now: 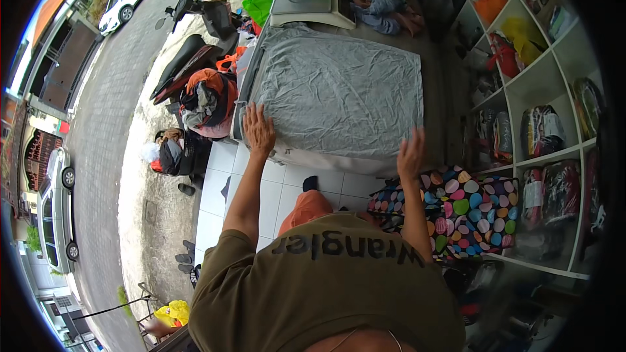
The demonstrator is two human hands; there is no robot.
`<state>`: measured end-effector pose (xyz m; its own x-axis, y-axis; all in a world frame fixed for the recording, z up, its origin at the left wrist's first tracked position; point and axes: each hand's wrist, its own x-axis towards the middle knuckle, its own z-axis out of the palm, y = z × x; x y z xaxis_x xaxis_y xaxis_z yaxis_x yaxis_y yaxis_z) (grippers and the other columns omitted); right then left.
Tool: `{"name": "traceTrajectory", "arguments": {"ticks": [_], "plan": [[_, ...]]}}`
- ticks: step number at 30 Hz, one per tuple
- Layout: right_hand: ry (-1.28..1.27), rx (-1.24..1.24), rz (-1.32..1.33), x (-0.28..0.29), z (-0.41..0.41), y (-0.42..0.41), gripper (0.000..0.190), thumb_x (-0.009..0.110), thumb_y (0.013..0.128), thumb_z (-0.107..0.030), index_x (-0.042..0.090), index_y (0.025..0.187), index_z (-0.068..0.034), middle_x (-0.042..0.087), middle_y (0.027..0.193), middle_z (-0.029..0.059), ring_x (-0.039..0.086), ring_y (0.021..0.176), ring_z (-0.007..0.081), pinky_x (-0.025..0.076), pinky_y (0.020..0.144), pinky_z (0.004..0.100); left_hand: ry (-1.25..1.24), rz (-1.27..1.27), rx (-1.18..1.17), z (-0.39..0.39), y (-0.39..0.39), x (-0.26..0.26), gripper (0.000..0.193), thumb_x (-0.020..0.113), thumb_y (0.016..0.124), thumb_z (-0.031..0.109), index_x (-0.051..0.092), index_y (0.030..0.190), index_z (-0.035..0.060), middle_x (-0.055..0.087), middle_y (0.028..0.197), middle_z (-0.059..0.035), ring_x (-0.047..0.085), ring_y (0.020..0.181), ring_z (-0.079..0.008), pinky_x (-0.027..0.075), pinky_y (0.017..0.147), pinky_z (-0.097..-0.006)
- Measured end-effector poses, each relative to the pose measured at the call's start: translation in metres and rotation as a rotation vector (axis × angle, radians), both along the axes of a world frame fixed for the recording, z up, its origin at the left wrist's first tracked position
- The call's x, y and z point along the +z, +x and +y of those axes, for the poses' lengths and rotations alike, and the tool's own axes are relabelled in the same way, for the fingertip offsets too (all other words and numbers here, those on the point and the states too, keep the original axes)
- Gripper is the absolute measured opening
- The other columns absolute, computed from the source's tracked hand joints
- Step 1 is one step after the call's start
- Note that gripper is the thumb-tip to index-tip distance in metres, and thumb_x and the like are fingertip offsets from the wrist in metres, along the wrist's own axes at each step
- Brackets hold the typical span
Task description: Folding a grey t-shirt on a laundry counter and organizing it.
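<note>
A wrinkled grey cloth (342,88) lies spread flat over the table before me. My left hand (259,129) rests palm down at the cloth's near left corner, fingers slightly apart, holding nothing. At the near right corner is my right hand (412,152), a little blurred, its fingers apart and nothing seen in it; whether it touches the cloth I cannot tell. Beyond the cloth's far edge stands a scale (313,2) with a metal platform. To the right of the scale lie crumpled blue-grey clothes (381,10).
White cubby shelves (538,58) with packed clothes stand on the right. A polka-dot bag (459,210) lies on the floor beside my right arm. At the left are a basket of clothes (210,98), a bin of clothes (171,151) and a parked motorbike (183,61).
</note>
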<state>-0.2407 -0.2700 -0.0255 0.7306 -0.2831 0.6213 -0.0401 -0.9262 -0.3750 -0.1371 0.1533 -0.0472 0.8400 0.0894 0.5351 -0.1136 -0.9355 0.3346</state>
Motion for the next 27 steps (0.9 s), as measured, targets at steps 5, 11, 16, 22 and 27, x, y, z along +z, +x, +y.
{"name": "traceTrajectory", "arguments": {"ticks": [5,11,16,22,27], "plan": [[-0.304,0.145,0.174,-0.017,-0.010,0.022,0.051,0.048,0.091,-0.024,0.041,0.137,-0.004,0.039,0.143,0.0171,0.041,0.129,0.0332,0.031,0.106,0.0445,0.174,0.140,-0.004,0.008,0.015,0.000,0.055,0.046,0.090,0.036,0.039,0.140,0.0134,0.032,0.149,-0.0147,0.028,0.137,-0.0360,0.021,0.110,-0.0458],[-0.284,0.130,0.168,-0.020,-0.032,0.011,0.054,0.045,0.091,-0.028,0.039,0.140,-0.005,0.034,0.148,0.0140,0.036,0.133,0.0321,0.026,0.110,0.0469,0.214,0.222,-0.003,0.023,0.013,0.002,0.058,0.039,0.093,0.042,0.034,0.144,0.0154,0.028,0.151,-0.0130,0.025,0.139,-0.0357,0.020,0.111,-0.0467],[-0.266,0.126,0.169,-0.021,-0.032,0.011,0.054,0.045,0.091,-0.028,0.039,0.140,-0.005,0.035,0.147,0.0140,0.036,0.134,0.0320,0.024,0.111,0.0477,0.224,0.187,0.006,0.030,0.010,-0.004,0.057,0.041,0.093,0.040,0.033,0.144,0.0155,0.027,0.151,-0.0139,0.025,0.138,-0.0363,0.021,0.110,-0.0454],[-0.316,0.167,0.186,-0.014,-0.033,0.005,0.057,0.048,0.090,-0.029,0.036,0.141,-0.006,0.034,0.148,0.0125,0.035,0.134,0.0313,0.025,0.109,0.0479,0.051,-0.017,0.109,0.052,-0.019,-0.032,0.061,0.050,0.090,0.034,0.034,0.140,0.0053,0.034,0.145,-0.0196,0.029,0.134,-0.0390,0.026,0.108,-0.0430],[-0.349,0.297,0.153,-0.023,-0.035,-0.030,0.057,0.055,0.087,-0.026,0.038,0.138,-0.008,0.033,0.148,0.0108,0.036,0.134,0.0293,0.028,0.106,0.0474,-0.388,-0.105,0.315,0.036,-0.056,-0.062,0.066,0.059,0.084,0.031,0.035,0.135,-0.0036,0.042,0.134,-0.0243,0.040,0.123,-0.0386,0.034,0.102,-0.0395]]}}
